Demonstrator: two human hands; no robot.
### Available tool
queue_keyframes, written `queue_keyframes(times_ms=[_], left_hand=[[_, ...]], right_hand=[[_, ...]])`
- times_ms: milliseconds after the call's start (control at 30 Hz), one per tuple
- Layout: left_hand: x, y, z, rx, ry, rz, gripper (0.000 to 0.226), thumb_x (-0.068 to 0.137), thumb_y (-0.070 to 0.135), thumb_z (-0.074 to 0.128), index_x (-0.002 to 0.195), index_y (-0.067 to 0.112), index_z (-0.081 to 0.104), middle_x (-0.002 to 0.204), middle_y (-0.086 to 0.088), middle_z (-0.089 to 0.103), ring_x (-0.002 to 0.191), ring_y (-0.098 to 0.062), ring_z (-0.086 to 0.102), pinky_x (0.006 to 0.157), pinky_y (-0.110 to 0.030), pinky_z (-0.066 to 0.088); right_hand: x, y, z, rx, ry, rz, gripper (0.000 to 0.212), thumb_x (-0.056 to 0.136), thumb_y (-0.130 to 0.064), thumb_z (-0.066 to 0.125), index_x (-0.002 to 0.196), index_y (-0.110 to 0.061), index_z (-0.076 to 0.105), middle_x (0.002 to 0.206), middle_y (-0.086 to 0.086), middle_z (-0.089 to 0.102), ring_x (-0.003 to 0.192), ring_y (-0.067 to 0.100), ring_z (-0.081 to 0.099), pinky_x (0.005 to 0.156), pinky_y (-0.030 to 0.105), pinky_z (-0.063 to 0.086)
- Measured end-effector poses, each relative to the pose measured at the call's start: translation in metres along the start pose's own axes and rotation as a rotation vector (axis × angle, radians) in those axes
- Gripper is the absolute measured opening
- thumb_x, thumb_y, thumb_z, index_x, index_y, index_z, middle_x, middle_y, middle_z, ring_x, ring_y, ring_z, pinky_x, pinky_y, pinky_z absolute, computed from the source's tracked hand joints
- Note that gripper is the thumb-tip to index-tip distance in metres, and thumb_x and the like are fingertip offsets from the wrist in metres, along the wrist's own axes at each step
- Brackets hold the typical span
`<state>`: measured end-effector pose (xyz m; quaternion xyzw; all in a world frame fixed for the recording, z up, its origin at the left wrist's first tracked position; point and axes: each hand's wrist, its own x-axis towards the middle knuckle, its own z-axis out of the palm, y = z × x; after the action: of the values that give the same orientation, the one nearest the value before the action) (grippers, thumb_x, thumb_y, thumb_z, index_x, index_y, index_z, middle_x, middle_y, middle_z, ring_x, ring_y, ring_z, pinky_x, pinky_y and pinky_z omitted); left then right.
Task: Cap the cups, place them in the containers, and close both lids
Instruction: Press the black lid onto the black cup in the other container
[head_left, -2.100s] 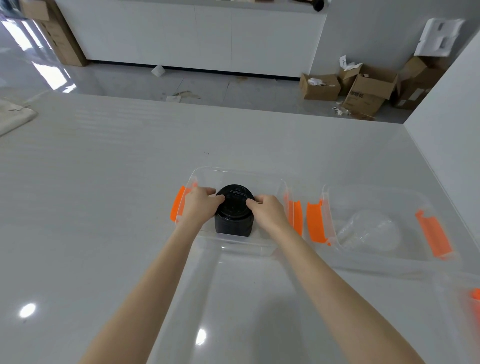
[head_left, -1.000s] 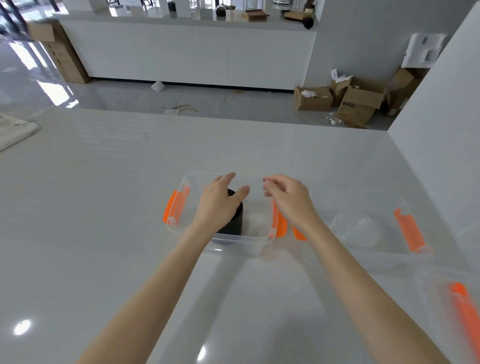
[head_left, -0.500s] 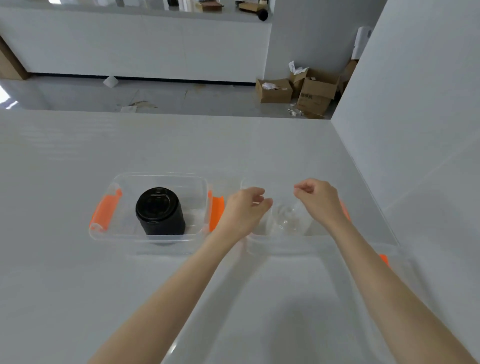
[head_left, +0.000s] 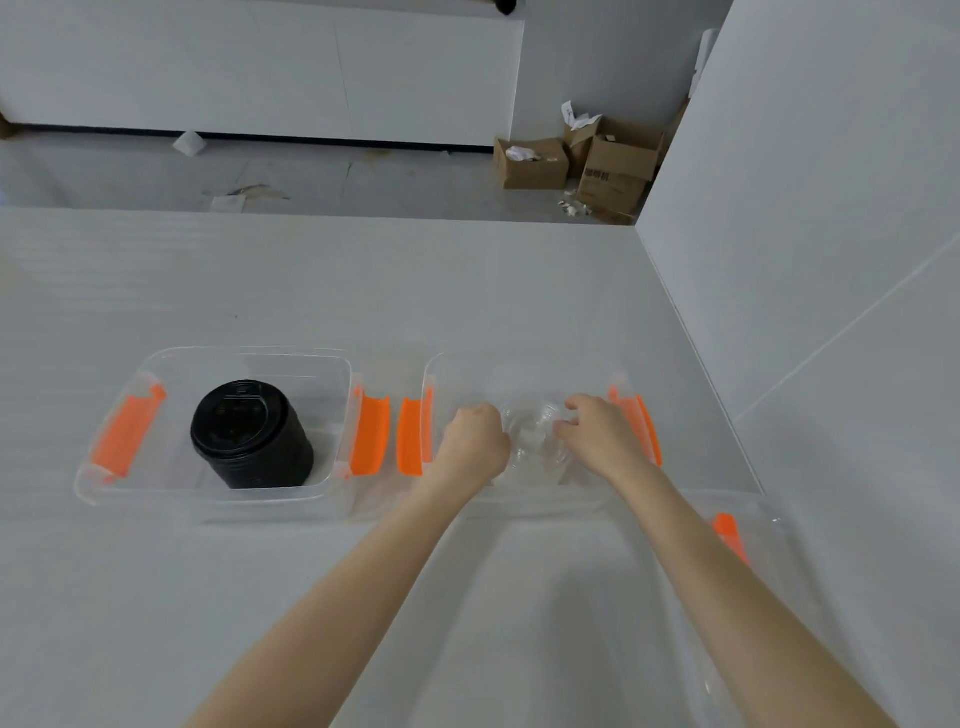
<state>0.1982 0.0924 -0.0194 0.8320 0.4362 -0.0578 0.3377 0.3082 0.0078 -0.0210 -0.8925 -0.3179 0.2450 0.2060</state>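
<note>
Both hands have moved from the black cup (head_left: 252, 435), standing capped in the left container (head_left: 218, 358), into the right container (head_left: 441, 374). Left hand (head_left: 475, 447) and right hand (head_left: 602, 436) fingers grasp the clear cup (head_left: 535, 441) there.

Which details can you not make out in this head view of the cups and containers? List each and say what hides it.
1. Whether the clear cup is capped: head view, transparent, flanked by the left hand and right hand.
2. The black cup's contents: its black lid covers them.
3. The container lids near the person: clear plastic, crossed by the forearms, cut by the bottom edge.
4. Print on the cardboard boxes: too small.
</note>
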Motion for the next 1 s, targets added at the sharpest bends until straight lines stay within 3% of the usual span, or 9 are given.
queue_keyframes(times_ms=[67, 167, 267, 300, 433, 500, 633, 767, 1000], left_hand=[[0.005, 0.000, 0.002, 0.019, 0.037, 0.001, 0.040, 0.086, 0.004, 0.045, 0.053, 0.011, 0.025, 0.064, -0.008, 0.044, 0.075, -0.033, 0.048, 0.060, -0.032, 0.036], [0.011, -0.001, 0.001, 0.005, 0.057, 0.013, 0.031, 0.084, 0.003, 0.047, 0.056, 0.007, 0.036, 0.062, -0.007, 0.043, 0.079, -0.037, 0.052, 0.063, -0.035, 0.039], [0.016, -0.001, 0.001, -0.008, 0.059, 0.029, 0.014, 0.084, 0.004, 0.050, 0.091, -0.003, 0.060, 0.087, -0.019, 0.064, 0.096, -0.039, 0.061, 0.072, -0.036, 0.046], [0.017, -0.002, 0.002, -0.002, 0.056, 0.040, 0.014, 0.083, 0.004, 0.050, 0.093, 0.000, 0.060, 0.081, -0.017, 0.063, 0.096, -0.039, 0.063, 0.073, -0.036, 0.048], [0.018, -0.006, 0.005, -0.007, 0.016, 0.042, 0.011, 0.083, 0.005, 0.051, 0.073, 0.006, 0.054, 0.053, -0.004, 0.045, 0.083, -0.039, 0.068, 0.079, -0.041, 0.056], [0.021, -0.009, 0.005, -0.024, 0.019, 0.030, 0.036, 0.084, 0.006, 0.053, 0.056, 0.017, 0.034, 0.052, -0.005, 0.046, 0.073, -0.037, 0.066, 0.078, -0.040, 0.057], [0.020, -0.008, 0.004, -0.064, 0.019, 0.012, 0.043, 0.084, 0.004, 0.053, 0.054, 0.020, 0.027, 0.051, -0.005, 0.047, 0.064, -0.032, 0.060, 0.076, -0.042, 0.058], [0.020, -0.008, 0.003, -0.099, 0.011, 0.019, 0.043, 0.084, 0.004, 0.054, 0.054, 0.020, 0.029, 0.051, -0.006, 0.049, 0.073, -0.038, 0.069, 0.073, -0.045, 0.059], [0.017, -0.008, -0.001, -0.086, 0.020, 0.046, 0.038, 0.084, 0.011, 0.052, 0.055, 0.022, 0.030, 0.069, -0.014, 0.058, 0.080, -0.038, 0.068, 0.076, -0.044, 0.057]], right_hand=[[0.000, 0.003, 0.002, -0.034, -0.005, -0.022, 0.018, 0.084, -0.011, 0.051, 0.082, 0.004, 0.061, 0.073, 0.018, 0.059, 0.074, 0.033, 0.056, 0.058, 0.033, 0.040], [0.000, 0.006, 0.003, -0.109, -0.005, -0.036, 0.037, 0.083, -0.013, 0.052, 0.052, -0.011, 0.033, 0.051, 0.004, 0.034, 0.051, 0.023, 0.033, 0.043, 0.028, 0.019], [0.001, 0.005, 0.002, -0.176, -0.006, -0.038, 0.042, 0.084, -0.011, 0.051, 0.050, -0.012, 0.026, 0.050, 0.004, 0.028, 0.051, 0.023, 0.030, 0.042, 0.029, 0.017], [0.002, 0.005, 0.002, -0.189, -0.008, -0.038, 0.042, 0.084, -0.011, 0.051, 0.051, -0.012, 0.025, 0.050, 0.004, 0.028, 0.052, 0.025, 0.031, 0.042, 0.029, 0.017], [0.004, 0.008, 0.006, -0.213, -0.035, -0.018, 0.043, 0.085, -0.007, 0.048, 0.052, -0.013, 0.022, 0.052, 0.004, 0.026, 0.052, 0.025, 0.033, 0.042, 0.028, 0.015], [0.004, 0.008, 0.008, -0.230, -0.036, -0.012, 0.044, 0.086, -0.004, 0.048, 0.052, -0.013, 0.022, 0.052, 0.004, 0.026, 0.058, 0.027, 0.036, 0.042, 0.027, 0.015], [0.010, 0.010, 0.011, -0.215, -0.045, 0.018, 0.042, 0.085, -0.002, 0.047, 0.052, -0.013, 0.023, 0.052, 0.005, 0.028, 0.056, 0.026, 0.039, 0.041, 0.026, 0.018], [0.015, 0.013, 0.010, -0.147, -0.058, 0.034, 0.040, 0.084, 0.000, 0.046, 0.052, -0.014, 0.027, 0.052, 0.004, 0.035, 0.065, 0.028, 0.053, 0.044, 0.025, 0.027], [0.013, 0.009, 0.001, -0.109, -0.092, 0.025, 0.025, 0.090, -0.007, 0.045, 0.065, -0.003, 0.048, 0.064, 0.009, 0.045, 0.066, 0.026, 0.044, 0.044, 0.025, 0.023]])
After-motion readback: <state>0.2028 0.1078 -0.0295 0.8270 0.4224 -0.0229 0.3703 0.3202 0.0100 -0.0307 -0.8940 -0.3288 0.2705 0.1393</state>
